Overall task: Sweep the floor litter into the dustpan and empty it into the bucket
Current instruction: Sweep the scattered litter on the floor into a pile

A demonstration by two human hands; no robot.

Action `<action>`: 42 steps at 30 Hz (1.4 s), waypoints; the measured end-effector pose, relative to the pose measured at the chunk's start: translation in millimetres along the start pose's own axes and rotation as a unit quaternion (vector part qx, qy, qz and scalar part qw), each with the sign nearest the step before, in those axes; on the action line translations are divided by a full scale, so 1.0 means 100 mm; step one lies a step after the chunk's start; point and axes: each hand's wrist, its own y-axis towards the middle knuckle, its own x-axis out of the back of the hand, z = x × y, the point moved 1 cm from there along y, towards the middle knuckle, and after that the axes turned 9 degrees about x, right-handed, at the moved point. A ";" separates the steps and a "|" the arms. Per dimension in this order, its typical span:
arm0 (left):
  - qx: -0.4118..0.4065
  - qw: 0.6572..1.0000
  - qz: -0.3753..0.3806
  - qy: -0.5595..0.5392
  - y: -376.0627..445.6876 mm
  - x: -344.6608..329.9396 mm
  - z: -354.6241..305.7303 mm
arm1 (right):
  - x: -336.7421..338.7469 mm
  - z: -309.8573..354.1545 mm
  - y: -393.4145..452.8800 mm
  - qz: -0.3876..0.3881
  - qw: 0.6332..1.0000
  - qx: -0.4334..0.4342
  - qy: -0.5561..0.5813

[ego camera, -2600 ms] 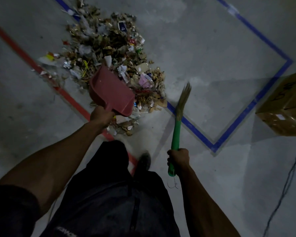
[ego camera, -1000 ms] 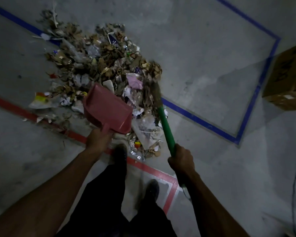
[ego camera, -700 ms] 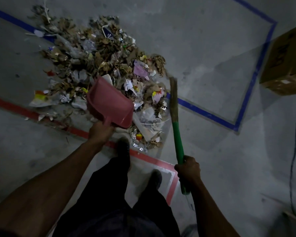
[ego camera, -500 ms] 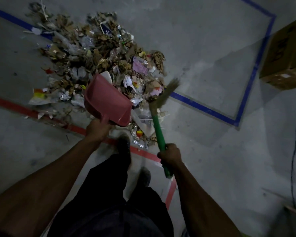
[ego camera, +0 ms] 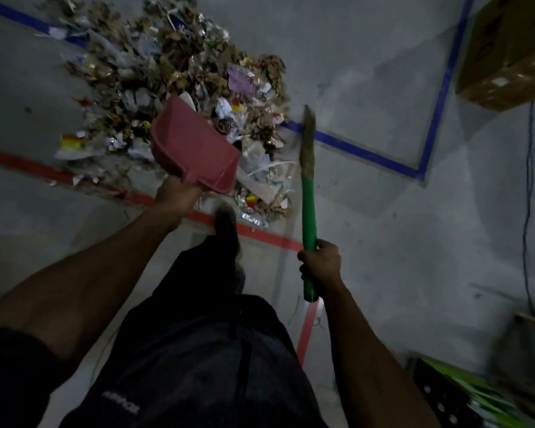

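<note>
A big heap of litter, dry leaves, paper scraps and wrappers, covers the grey concrete floor ahead of me. My left hand grips the handle of a red dustpan, held tilted over the near edge of the heap; I see nothing in the pan. My right hand grips the green handle of a short broom, whose straw head points away from me just right of the heap. No bucket is in sight.
Red tape and blue tape lines cross the floor. A cardboard box stands at the upper right, a black cable runs down the right side, and a green-edged object lies at the lower right. My dark shoe stands by the heap.
The broom swept into the right side of the heap and has swung back out to the right, its head now upright beside the litter. The dustpan stays held over the near edge.
</note>
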 end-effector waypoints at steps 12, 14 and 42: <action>0.025 0.999 -0.023 0.033 -0.14 0.08 0.73 | -0.32 -0.77 -0.35 0.003 0.992 -0.119 0.047; 0.028 0.999 -0.025 0.038 -0.04 0.13 0.79 | -0.56 -0.63 -0.25 0.020 0.993 -0.105 0.041; -0.031 0.980 0.118 0.156 1.20 1.29 0.23 | -2.29 0.28 -0.81 -0.117 0.964 -0.211 0.106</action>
